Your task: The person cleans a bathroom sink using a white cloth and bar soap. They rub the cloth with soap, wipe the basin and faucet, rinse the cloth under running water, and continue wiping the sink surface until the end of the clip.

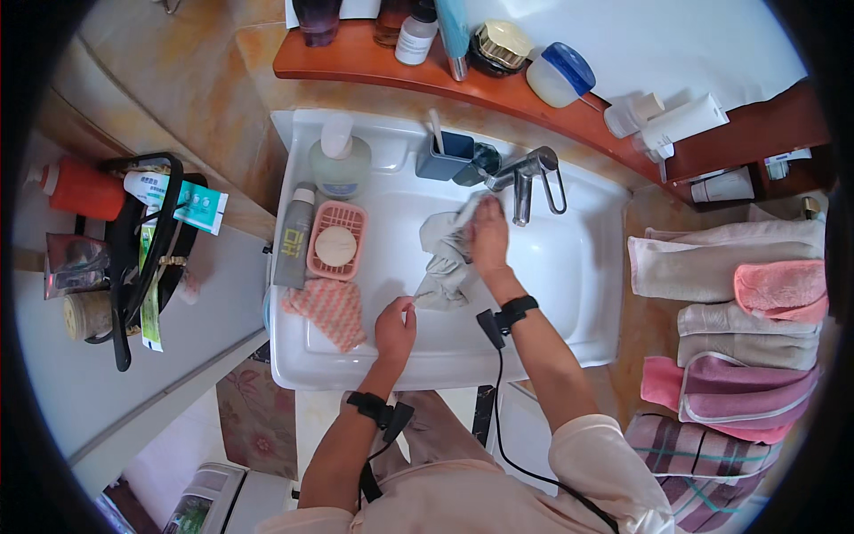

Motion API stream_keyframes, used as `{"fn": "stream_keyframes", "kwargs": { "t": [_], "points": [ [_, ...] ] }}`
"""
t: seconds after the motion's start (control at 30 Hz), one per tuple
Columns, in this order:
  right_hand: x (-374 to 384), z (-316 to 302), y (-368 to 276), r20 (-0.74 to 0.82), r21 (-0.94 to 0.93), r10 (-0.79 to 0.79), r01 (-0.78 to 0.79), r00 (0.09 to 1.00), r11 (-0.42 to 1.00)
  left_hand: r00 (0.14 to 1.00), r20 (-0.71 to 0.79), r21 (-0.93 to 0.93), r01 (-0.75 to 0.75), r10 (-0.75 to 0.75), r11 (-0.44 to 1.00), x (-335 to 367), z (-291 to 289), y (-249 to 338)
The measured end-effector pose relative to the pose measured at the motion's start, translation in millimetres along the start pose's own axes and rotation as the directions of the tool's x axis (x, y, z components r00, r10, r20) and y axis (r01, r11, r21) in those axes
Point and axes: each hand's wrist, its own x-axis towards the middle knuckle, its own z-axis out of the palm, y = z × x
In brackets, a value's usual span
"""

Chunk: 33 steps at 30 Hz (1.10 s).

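Note:
A wet-looking grey cloth (444, 252) lies bunched on the white sink (391, 200), stretching from beside the faucet down toward the front. My right hand (487, 238) presses on its upper part, fingers closed over the fabric just left of the chrome faucet (534, 178). At the cloth's lower left end, my left hand (396, 329) is closed, with thumb and fingers pinched at the cloth's edge. A pink-and-white patterned cloth (329, 310) lies left of that hand. Above it are a pink soap dish (360, 230) with a pale round soap bar (335, 246).
Beside the dish stand a grey bottle (294, 236) and a clear pump bottle (340, 169). A dark blue cup (445, 157) stands at the sink's back. Toiletries line the reddish shelf (374, 69). Folded towels (729, 267) lie right; a black rack (133, 249) hangs left.

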Motion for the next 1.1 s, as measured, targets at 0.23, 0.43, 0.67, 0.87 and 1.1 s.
{"fn": "stream_keyframes", "kwargs": {
  "t": [0.23,0.43,0.67,0.87,1.1],
  "points": [
    [-29,2,-58,0.111,0.414,-0.139,0.082,0.984,0.906,0.999,0.027,-0.044,0.032,-0.031,0.999,1,-2,1],
    [-48,-1,-25,0.202,0.526,0.135,-0.224,0.97,0.82,1.0,0.006,-0.06,0.027,-0.027,0.998,0,-1,0],
    [-19,-54,-40,0.55,0.779,0.034,-0.527,0.834,0.34,0.998,0.019,-0.045,0.057,-0.057,0.997,3,-5,6],
    [-23,-127,-61,0.726,0.677,-0.049,-0.699,0.686,0.23,0.985,0.005,0.065,-0.171,0.172,0.983,16,-2,29],
    [-23,-136,-30,0.598,0.768,0.156,-0.618,0.786,0.171,0.917,0.363,0.013,0.171,-0.164,0.985,61,13,58]
  ]
}}
